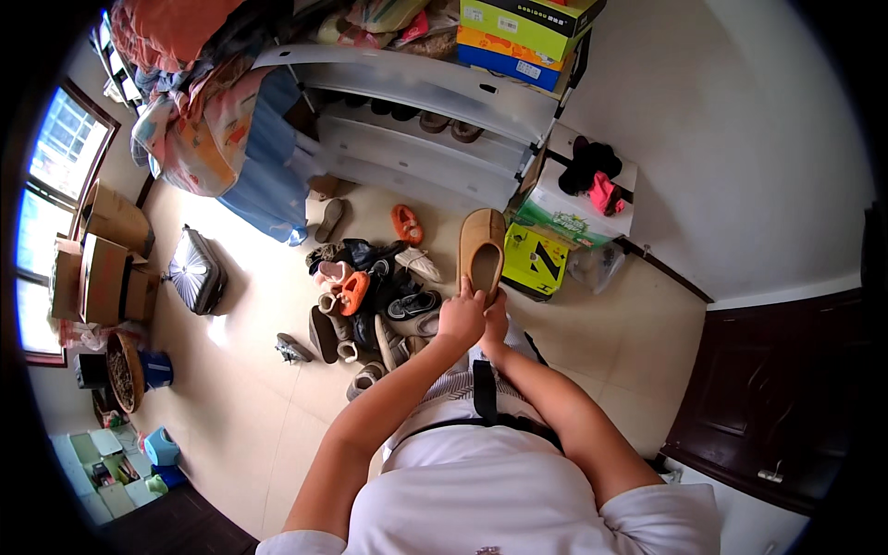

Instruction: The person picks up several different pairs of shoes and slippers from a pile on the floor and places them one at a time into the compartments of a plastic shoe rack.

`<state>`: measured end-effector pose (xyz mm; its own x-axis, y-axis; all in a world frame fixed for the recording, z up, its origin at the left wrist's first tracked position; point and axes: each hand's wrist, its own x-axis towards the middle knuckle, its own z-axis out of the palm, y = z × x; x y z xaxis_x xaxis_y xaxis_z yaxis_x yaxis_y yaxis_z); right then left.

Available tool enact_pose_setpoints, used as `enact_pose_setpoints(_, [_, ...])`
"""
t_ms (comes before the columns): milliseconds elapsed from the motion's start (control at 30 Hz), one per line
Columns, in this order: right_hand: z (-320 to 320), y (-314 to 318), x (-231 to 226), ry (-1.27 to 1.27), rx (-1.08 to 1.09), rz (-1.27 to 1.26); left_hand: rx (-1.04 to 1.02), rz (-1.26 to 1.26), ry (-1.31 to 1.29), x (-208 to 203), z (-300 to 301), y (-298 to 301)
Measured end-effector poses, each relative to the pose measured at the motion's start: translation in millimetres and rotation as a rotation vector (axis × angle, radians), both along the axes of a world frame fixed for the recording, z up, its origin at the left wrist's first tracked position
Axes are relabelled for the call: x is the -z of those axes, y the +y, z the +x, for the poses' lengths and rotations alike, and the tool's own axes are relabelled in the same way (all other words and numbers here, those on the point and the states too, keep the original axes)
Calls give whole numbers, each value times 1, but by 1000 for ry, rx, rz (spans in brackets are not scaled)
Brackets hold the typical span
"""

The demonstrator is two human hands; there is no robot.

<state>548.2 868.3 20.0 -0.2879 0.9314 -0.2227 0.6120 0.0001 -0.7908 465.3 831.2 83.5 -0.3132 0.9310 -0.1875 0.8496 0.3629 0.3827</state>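
A tan slip-on shoe [481, 227] is held out in front of my body, its toe pointing away and its opening facing up. My left hand [462, 316] grips the heel end, with fingers at the edge of the opening. Close beside it, my right hand [497, 324] is closed on the other side of the heel; part of its fingers is hidden. On the floor left of the held shoe lies a mixed pile of shoes, among them an orange shoe [352, 293], a second orange shoe [406, 225], a black sneaker [413, 305] and a cream flat [419, 264].
A white shoe rack [416, 153] stands ahead, with shoeboxes [518, 37] on top. Right of it are a yellow-green box [536, 262] and a white carton [573, 199]. A suitcase [196, 270], cardboard boxes [104, 268] and a basket [123, 372] stand at left.
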Motion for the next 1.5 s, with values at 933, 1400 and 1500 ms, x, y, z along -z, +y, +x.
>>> enact_pose_setpoints(933, [-144, 207, 33, 16, 189, -29, 36, -194, -126, 17, -140, 218])
enact_pose_setpoints(1400, [-182, 291, 156, 382, 290, 5, 1, -67, -252, 72, -173, 302])
enact_pose_setpoints(1500, [-176, 322, 191, 290, 252, 170, -7, 29, -297, 86, -157, 328])
